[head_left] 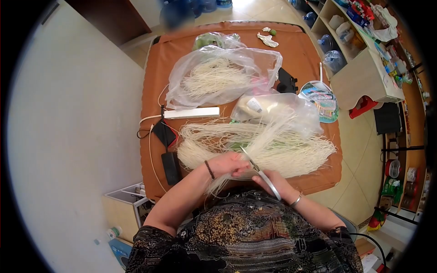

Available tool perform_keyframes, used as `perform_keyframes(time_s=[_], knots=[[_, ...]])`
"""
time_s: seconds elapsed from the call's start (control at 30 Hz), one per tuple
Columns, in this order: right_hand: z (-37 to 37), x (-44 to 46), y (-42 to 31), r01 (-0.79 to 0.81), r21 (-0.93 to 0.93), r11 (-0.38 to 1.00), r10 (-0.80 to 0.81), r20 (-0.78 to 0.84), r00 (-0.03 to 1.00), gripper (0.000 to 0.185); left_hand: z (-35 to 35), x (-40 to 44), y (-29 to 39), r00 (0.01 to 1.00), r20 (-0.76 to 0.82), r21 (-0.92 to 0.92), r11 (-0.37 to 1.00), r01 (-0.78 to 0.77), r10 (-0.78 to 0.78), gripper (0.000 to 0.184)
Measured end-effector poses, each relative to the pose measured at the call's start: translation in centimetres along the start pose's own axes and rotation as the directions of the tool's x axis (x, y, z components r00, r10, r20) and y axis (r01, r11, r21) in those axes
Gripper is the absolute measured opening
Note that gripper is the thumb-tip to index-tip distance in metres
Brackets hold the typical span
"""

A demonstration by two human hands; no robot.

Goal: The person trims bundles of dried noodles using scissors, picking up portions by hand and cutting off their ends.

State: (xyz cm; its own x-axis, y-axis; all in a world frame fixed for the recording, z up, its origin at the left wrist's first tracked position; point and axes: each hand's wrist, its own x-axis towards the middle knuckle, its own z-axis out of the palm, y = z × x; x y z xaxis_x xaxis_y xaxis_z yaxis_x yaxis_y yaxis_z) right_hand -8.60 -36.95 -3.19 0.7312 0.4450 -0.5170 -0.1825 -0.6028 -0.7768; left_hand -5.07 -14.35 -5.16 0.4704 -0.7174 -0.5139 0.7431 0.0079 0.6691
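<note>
My left hand (230,164), with a dark beaded bracelet at its wrist, is closed around a bunch of thin, pale dry rice noodles (268,139). The bunch fans up and to the right from the fist, and loose ends hang below it. In my right hand (277,185) is a pair of scissors (269,182) with a pale handle. Its blades point up and left and lie against the strands beside my left fist; how far apart they are I cannot tell. A wide heap of the same noodles (305,157) spreads under and around both hands, with green showing through.
Behind the heap lie a clear bag of noodles (214,77), another plastic bag (291,107), a white power strip (191,113) and a hand fan (321,98). A black box-shaped item (171,167) and cables are at the left edge of the brown-covered table (296,50). Shelves (359,68) stand at right.
</note>
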Motion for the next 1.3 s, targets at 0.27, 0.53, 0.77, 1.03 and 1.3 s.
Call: perform_keyframes(time_s=[0.27, 0.53, 0.77, 1.03, 1.3], knots=[[0.2, -0.3, 1.2, 0.049, -0.034, 0.998, -0.051, -0.066, 0.997, 0.040, 0.3, -0.1, -0.5, 0.992, -0.113, 0.011, 0.998, -0.054, 0.055, 0.020], [-1.8, 0.1, -1.2, 0.029, 0.029, 0.999, -0.031, 0.073, 0.997, 0.057, 0.1, 0.4, -0.2, 0.986, -0.168, 0.109, 0.994, 0.011, 0.008, 0.018], [-0.5, 0.7, -0.6, -0.053, -0.048, 0.997, 0.057, 0.099, 0.993, 0.058, 1.1, -0.1, -0.2, 0.986, -0.162, 0.124, 0.991, 0.058, -0.038, 0.021], [-1.2, 0.3, -0.2, -0.054, -0.071, 0.996, 0.061, 0.109, 0.992, 0.044, 0.6, -0.1, -0.6, 0.993, -0.105, 0.047, 0.997, 0.063, -0.057, 0.020], [-0.9, -0.5, 0.9, -0.021, 0.069, 0.997, 0.017, 0.064, 0.998, 0.042, 0.8, -0.1, -1.6, 0.995, -0.099, -0.004, 1.000, 0.025, -0.025, 0.021]])
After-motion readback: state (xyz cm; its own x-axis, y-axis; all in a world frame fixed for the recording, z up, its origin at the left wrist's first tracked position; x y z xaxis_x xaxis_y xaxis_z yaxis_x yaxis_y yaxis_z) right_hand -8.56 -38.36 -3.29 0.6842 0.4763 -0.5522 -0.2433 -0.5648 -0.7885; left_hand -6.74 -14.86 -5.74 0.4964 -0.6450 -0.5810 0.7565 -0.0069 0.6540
